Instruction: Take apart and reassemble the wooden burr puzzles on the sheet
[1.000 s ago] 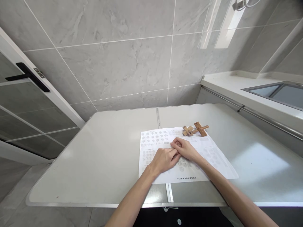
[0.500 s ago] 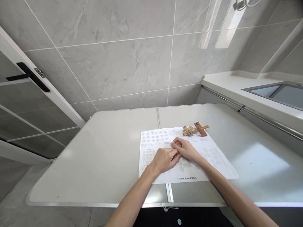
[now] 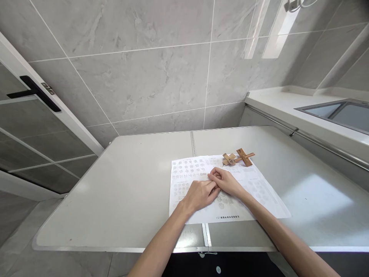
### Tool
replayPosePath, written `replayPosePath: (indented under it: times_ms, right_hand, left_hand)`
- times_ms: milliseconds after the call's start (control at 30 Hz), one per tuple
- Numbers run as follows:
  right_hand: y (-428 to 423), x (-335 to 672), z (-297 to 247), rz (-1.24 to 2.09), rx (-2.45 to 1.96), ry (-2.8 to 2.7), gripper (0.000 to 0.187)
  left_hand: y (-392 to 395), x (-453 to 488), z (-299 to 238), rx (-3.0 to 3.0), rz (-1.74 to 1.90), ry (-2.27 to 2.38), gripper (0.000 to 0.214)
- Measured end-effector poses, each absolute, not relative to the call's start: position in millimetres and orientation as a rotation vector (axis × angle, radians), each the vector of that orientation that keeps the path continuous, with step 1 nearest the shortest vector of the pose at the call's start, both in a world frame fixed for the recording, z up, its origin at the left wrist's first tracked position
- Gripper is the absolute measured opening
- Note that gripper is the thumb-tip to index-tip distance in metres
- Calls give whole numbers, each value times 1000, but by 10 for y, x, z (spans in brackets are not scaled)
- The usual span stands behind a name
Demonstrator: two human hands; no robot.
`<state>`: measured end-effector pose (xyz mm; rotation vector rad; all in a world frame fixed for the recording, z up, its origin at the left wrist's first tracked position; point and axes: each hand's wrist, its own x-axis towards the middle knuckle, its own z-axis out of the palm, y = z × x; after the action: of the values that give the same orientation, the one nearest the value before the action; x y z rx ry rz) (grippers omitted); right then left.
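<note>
My left hand (image 3: pixel 200 195) and my right hand (image 3: pixel 226 181) rest together on a printed sheet of diagrams (image 3: pixel 259 194) lying on the grey table (image 3: pixel 121 192). Both hands have their fingers curled in, and the fingertips meet between them. Whatever they may hold there is hidden. Just beyond my right hand, at the sheet's far edge, lie wooden puzzle pieces (image 3: pixel 238 157) joined in cross shapes; neither hand touches them.
The table butts against a grey tiled wall (image 3: pixel 150 77). A white counter with a sink (image 3: pixel 337 113) runs along the right, with a metal rail below it. A glass door with a black handle (image 3: pixel 34 92) stands at the left.
</note>
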<state>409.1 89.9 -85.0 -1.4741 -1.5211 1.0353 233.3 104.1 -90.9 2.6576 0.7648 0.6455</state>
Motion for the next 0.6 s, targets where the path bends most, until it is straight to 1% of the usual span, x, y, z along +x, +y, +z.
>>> replayPosePath:
  times_ms: [333,600]
  right_hand:
    - [911,4089,-851,1056,-1461,-1489,32]
    - [941,4109,-906,1152,-1364,-1326,38]
  left_hand:
    - [1050,2328,-897,2638,629,762,28]
    - [1048,2327,-902,2639,620,784,33]
